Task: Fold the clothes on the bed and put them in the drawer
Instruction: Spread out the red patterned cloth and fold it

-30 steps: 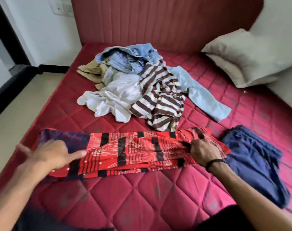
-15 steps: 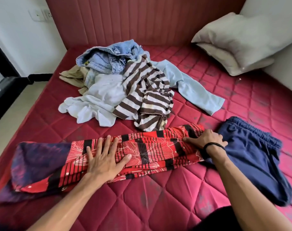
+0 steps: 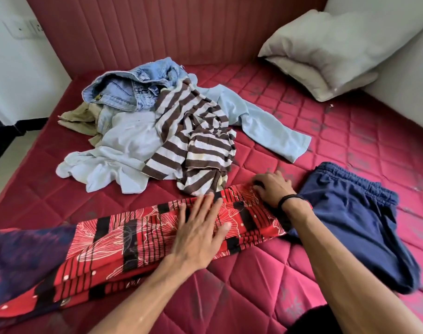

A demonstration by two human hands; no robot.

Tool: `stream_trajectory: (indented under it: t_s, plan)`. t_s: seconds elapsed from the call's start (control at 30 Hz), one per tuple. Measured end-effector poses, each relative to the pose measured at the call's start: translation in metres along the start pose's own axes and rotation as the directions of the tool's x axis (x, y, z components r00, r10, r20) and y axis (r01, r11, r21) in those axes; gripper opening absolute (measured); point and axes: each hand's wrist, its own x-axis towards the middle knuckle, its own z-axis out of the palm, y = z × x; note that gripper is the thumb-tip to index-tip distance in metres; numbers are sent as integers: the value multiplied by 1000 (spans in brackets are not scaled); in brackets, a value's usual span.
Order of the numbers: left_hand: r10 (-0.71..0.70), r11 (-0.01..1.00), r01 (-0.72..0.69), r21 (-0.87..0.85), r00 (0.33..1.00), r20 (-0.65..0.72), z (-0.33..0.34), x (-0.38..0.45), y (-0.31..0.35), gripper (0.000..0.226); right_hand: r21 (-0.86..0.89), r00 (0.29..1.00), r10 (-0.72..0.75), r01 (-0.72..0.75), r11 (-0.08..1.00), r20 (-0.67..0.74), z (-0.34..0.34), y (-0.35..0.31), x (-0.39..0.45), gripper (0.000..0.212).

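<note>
Left hand: the left hand [image 3: 201,233] is lying flat on the red patterned garment [image 3: 143,239], fingers [image 3: 207,206] straight and spread, palm pressing down near the middle of the strip.
Right hand: the right hand [image 3: 273,189] is sitting at the garment's far right end, fingers curled down onto the cloth; whether they are pinching the fabric or just pressing it, I cannot tell. A dark band [image 3: 290,200] is circling that wrist.
Red patterned garment: it is lying as a long folded strip across the near part of the bed [image 3: 266,273], running from near left to mid right, with a darker purple part [image 3: 20,256] spreading at the left end.
Navy shorts [image 3: 360,220]: they are lying on the bed just right of the red strip, touching its right end under the right forearm.
Unfolded pile: farther back, a brown-and-white striped top [image 3: 193,138] is draping over a pale blue long-sleeved shirt [image 3: 266,126]; blue jeans [image 3: 133,88] are bunching at the far side, and a tan garment [image 3: 80,119] is peeking out on the left.
Pillow [image 3: 326,49]: it is leaning in the far right corner against the wall.
Headboard [image 3: 169,30]: the red padded panel is standing along the far edge of the bed.
</note>
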Motion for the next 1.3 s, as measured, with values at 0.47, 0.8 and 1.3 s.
stream_trajectory:
  t_s: [0.47,0.8,1.3]
  plan:
    - [-14,993,23,116,997,-76,26,1,-7,76,265,919,342,-386,884,198,-37,37,-12,73]
    - [169,938,-260,-227,919,-355,20,-32,23,28,229,974,196,-167,959,-110,-52,-7,-34,32]
    - [-137,-829,208,-520,825,549,-69,-55,-54,111,441,842,-115,387,810,-527,-46,-161,-87,14]
